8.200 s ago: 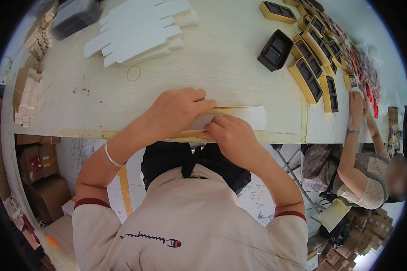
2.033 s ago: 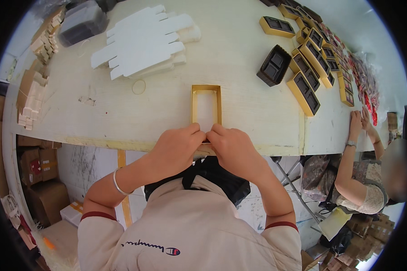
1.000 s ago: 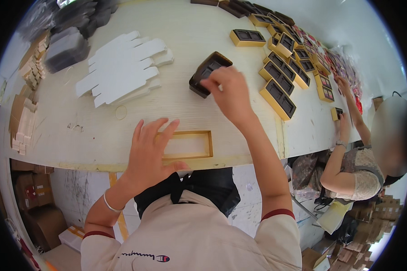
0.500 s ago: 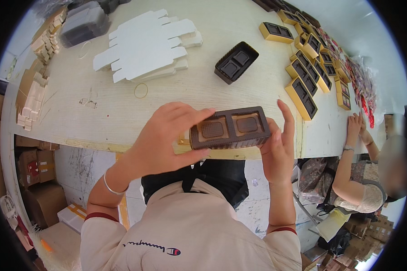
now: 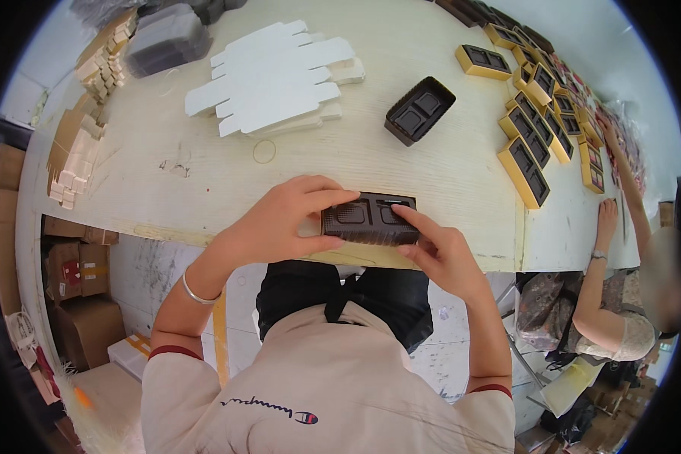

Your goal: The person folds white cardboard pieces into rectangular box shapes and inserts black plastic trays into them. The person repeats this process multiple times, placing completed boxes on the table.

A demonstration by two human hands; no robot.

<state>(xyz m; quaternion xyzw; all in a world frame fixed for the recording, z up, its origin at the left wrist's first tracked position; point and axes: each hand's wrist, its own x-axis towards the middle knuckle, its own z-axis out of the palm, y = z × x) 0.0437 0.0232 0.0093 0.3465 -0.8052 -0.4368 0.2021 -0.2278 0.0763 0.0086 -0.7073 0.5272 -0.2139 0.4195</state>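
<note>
A dark brown, rectangular ribbed plastic tray [image 5: 371, 215] with two wells runs lengthwise left-to-right at the near edge of the pale wood-grained surface [image 5: 439, 170], perhaps slightly raised. Left hand [image 5: 286, 217] and right hand [image 5: 448, 256], grips part-closed, hold its ends.

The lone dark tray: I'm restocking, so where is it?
In the head view, the lone dark tray sits right of centre, between the white card stack and the gold boxes.

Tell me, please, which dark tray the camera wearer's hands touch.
The dark tray that the left hand and right hand touch at opposite ends; the others lie farther off, untouched by either.
</note>
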